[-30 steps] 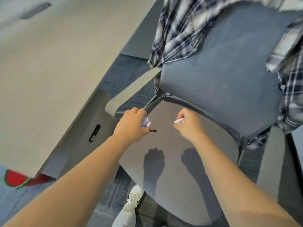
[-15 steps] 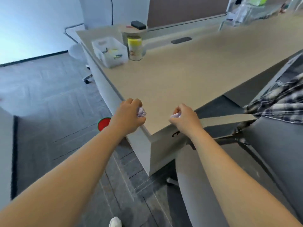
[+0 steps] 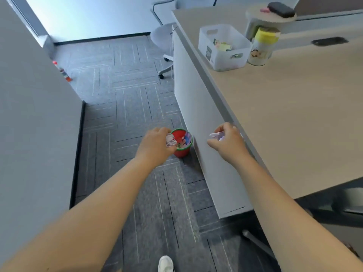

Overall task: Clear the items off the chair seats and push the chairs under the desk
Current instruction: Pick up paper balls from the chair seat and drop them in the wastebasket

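Observation:
My left hand is closed around a crumpled paper ball and hovers right beside a small red bin with a green rim that stands on the floor against the desk's side panel. The bin holds some crumpled scraps. My right hand grips a second crumpled paper ball, held in front of the desk's corner edge, to the right of the bin. The beige desk fills the right side. Only a sliver of the grey chair I was at shows at the lower right.
A white storage box, a yellow-lidded canister and a round stand with a black object sit on the desk. Another grey swivel chair stands at the desk's far end. A bottle lies by the left partition. My shoe is below.
My view has swung left from the chair seat, past the desk corner, to the floor aisle. Both hands, each still holding paper, have moved over toward the red bin.

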